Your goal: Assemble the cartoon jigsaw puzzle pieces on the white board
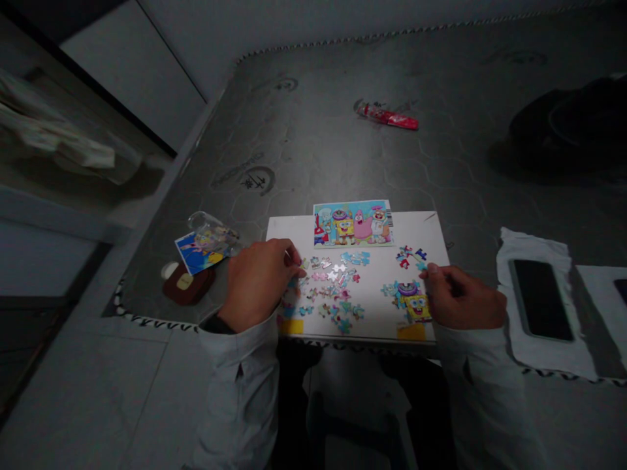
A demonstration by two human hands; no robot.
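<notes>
Loose puzzle pieces (337,274) lie scattered over the middle and left of a white board (377,320). A reference picture card (353,225) rests at the board's top edge. Several joined pieces form a yellow cartoon figure (415,305) at the lower right, with a small group of red and blue pieces (405,256) above it. My left hand (267,274) is over the board's left edge, fingers bent down among pieces; what they pinch is too small to make out. My right hand (458,297) pinches a light blue puzzle piece (423,267) at the right edge.
A red-handled tool (392,118) lies at the back. Left of the board are a blue card (198,253), clear plastic packaging (210,228) and a brown case (189,284). A phone (540,299) sits on white paper at the right; a dark object (568,124) stands behind.
</notes>
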